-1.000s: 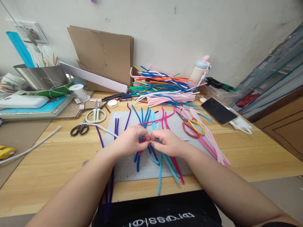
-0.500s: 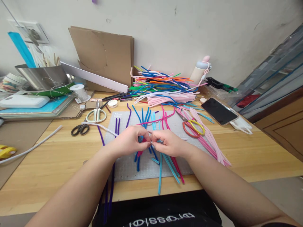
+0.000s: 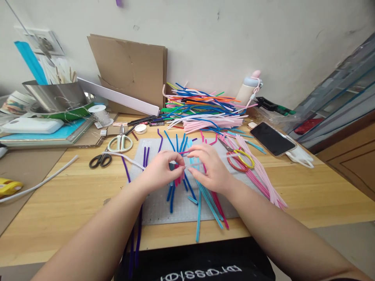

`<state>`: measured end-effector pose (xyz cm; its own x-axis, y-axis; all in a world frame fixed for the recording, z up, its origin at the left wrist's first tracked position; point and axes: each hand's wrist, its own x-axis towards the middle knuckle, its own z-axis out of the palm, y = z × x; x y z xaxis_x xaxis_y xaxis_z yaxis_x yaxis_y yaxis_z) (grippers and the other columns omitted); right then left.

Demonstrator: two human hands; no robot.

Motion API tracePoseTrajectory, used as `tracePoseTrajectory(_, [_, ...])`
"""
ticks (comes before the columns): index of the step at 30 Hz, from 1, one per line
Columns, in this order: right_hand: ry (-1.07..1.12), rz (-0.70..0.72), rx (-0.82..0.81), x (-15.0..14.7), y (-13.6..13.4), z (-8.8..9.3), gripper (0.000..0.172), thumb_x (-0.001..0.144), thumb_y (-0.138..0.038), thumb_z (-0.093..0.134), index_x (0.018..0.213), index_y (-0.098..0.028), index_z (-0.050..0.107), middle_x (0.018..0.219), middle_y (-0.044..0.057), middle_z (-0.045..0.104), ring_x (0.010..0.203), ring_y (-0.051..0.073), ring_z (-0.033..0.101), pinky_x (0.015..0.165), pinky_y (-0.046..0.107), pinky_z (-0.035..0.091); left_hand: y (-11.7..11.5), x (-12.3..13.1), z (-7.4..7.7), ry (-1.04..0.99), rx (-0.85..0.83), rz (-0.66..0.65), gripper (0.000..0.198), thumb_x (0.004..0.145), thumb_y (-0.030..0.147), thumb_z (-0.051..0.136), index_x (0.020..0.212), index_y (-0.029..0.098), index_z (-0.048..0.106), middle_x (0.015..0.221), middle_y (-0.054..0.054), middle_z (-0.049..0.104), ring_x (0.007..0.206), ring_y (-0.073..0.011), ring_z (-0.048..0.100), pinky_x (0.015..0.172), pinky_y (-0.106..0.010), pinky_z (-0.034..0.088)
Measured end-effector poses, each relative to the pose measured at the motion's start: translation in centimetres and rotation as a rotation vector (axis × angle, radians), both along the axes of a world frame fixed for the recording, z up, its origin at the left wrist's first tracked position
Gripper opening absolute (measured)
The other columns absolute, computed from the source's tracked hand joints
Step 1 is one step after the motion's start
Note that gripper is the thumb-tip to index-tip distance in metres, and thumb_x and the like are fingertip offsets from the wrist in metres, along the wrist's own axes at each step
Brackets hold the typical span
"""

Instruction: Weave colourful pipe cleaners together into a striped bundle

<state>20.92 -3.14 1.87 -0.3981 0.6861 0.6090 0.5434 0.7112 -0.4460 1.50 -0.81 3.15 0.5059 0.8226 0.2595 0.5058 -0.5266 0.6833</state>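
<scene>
My left hand (image 3: 161, 171) is over the middle of the grey cutting mat (image 3: 159, 214), thumb and fingertips pinched together. What they grip is hidden. Short pink pipe cleaner pieces (image 3: 177, 180) show just under those fingertips; I cannot tell if they are held. Close on the right, my right hand (image 3: 212, 169) is open, its thumb and fingers parted. A faint whitish streak, blurred, shows beside it. Around and beneath both hands lie dark blue pipe cleaners (image 3: 172, 199), light blue pipe cleaners (image 3: 211, 205) and magenta pipe cleaners (image 3: 221, 210). Purple pipe cleaners (image 3: 139, 230) hang over the table's front edge.
Red-and-yellow-handled scissors (image 3: 240, 160) lie right of the mat, on pink pipe cleaners (image 3: 263, 175). White-handled scissors (image 3: 120, 143) and black-handled scissors (image 3: 100, 160) are at left. A pipe cleaner heap (image 3: 205, 107), bottle (image 3: 247, 88) and phone (image 3: 273, 138) stand or lie behind.
My right hand has come away from the left fingertips and opened, its fingers lifting. The left hand keeps its pinch in nearly the same place.
</scene>
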Motion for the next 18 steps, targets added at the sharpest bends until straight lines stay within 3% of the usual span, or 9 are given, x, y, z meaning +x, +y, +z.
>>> tracePoseTrajectory(2, [0.109, -0.084, 0.131, -0.1, -0.6, 0.3, 0.007, 0.077, -0.022, 0.056, 0.083, -0.019, 0.056, 0.097, 0.009, 0.057, 0.093, 0.023, 0.051, 0.083, 0.04, 0.038, 0.0, 0.2, 0.0, -0.049, -0.043, 0.141, 0.008, 0.075, 0.023, 0.055, 0.073, 0.018, 0.061, 0.073, 0.0, 0.065, 0.072, -0.0151, 0.058, 0.069, -0.027, 0.043])
tracePoseTrajectory(3, [0.148, -0.086, 0.136, -0.1, -0.9, 0.3, 0.005, 0.078, -0.02, 0.054, 0.073, -0.019, 0.054, 0.085, 0.007, 0.057, 0.083, 0.021, 0.052, 0.077, 0.037, 0.039, 0.0, 0.2, 0.0, -0.082, -0.075, 0.196, 0.009, 0.075, 0.025, 0.055, 0.073, 0.017, 0.06, 0.072, 0.0, 0.065, 0.07, -0.0149, 0.058, 0.067, -0.026, 0.043])
tracePoseTrajectory(4, [0.165, -0.068, 0.094, -0.3, -1.2, 0.3, 0.017, 0.081, -0.019, 0.051, 0.064, -0.019, 0.048, 0.072, 0.004, 0.053, 0.071, 0.017, 0.05, 0.068, 0.033, 0.039, 0.1, 0.3, -0.1, -0.121, -0.111, 0.226, 0.011, 0.076, 0.027, 0.055, 0.073, 0.017, 0.06, 0.071, 0.0, 0.065, 0.068, -0.0147, 0.058, 0.065, -0.026, 0.043])
tracePoseTrajectory(6, [0.158, -0.058, -0.046, -0.6, -1.3, 0.0, 0.032, 0.084, -0.018, 0.046, 0.054, -0.02, 0.037, 0.056, -0.001, 0.038, 0.056, 0.013, 0.041, 0.057, 0.029, 0.033, 0.2, 0.3, -0.3, -0.209, -0.186, 0.216, 0.014, 0.075, 0.029, 0.057, 0.074, 0.016, 0.06, 0.071, -0.001, 0.064, 0.067, -0.0142, 0.057, 0.064, -0.025, 0.043])
tracePoseTrajectory(8, [0.165, -0.099, -0.17, -1.1, -1.2, -0.3, 0.035, 0.086, -0.022, 0.046, 0.053, -0.02, 0.034, 0.054, -0.003, 0.032, 0.054, 0.012, 0.036, 0.054, 0.028, 0.029, 0.3, 0.3, -0.6, -0.297, -0.268, 0.166, 0.015, 0.075, 0.03, 0.058, 0.074, 0.016, 0.06, 0.07, 0.0, 0.062, 0.065, -0.0129, 0.056, 0.062, -0.024, 0.043])
tracePoseTrajectory(12, [0.464, -0.021, -0.591, -2.1, -0.4, -1.1, 0.016, 0.084, -0.033, 0.051, 0.074, -0.02, 0.051, 0.062, -0.003, 0.047, 0.055, 0.011, 0.043, 0.05, 0.025, 0.032, 0.3, 0.5, -1.0, -0.425, -0.472, 0.083, 0.016, 0.073, 0.031, 0.06, 0.075, 0.016, 0.059, 0.067, 0.001, 0.06, 0.059, -0.0107, 0.054, 0.057, -0.022, 0.042])
tracePoseTrajectory(14, [0.695, 0.053, -0.819, -2.6, -0.2, -1.5, 0.017, 0.081, -0.036, 0.054, 0.088, -0.021, 0.052, 0.068, -0.003, 0.052, 0.054, 0.01, 0.047, 0.047, 0.023, 0.033, 0.4, 0.5, -1.2, -0.448, -0.558, 0.035, 0.017, 0.073, 0.032, 0.061, 0.076, 0.015, 0.06, 0.068, 0.0, 0.061, 0.061, -0.0116, 0.056, 0.059, -0.023, 0.044])
tracePoseTrajectory(18, [0.981, 0.098, -0.965, -3.0, 0.0, -2.2, 0.022, 0.074, -0.037, 0.064, 0.083, -0.019, 0.054, 0.064, -0.004, 0.054, 0.055, 0.009, 0.051, 0.048, 0.021, 0.037, 0.5, 0.6, -1.7, -0.452, -0.646, -0.044, 0.019, 0.071, 0.029, 0.063, 0.082, 0.014, 0.061, 0.076, -0.003, 0.066, 0.07, -0.0144, 0.061, 0.07, -0.027, 0.047])
